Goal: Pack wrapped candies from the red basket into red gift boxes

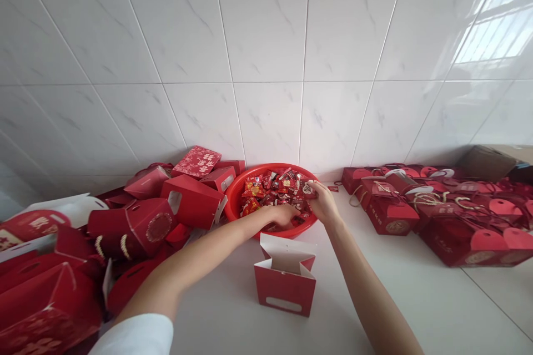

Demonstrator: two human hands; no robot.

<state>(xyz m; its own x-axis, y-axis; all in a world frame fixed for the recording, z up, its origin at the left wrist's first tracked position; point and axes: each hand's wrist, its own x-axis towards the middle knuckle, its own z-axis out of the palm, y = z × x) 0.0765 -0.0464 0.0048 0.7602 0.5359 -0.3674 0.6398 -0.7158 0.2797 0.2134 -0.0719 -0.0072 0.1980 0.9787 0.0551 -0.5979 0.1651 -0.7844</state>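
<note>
A red plastic basket near the wall holds a heap of wrapped candies, mostly red. My left hand reaches down into the candies at the basket's near side. Its fingers look curled, and what they hold is hidden. At the basket's right rim, my right hand pinches a red wrapped candy with a pale round pattern. In front of the basket, between my forearms, a red box stands upright with its top flaps open. White shows inside it.
To the left, a jumbled pile of red gift boxes reaches the wall. Closed red boxes with cords stand in rows on the right, with a brown cardboard box behind. One small red packet lies beside the basket. White marbled tiles back the table.
</note>
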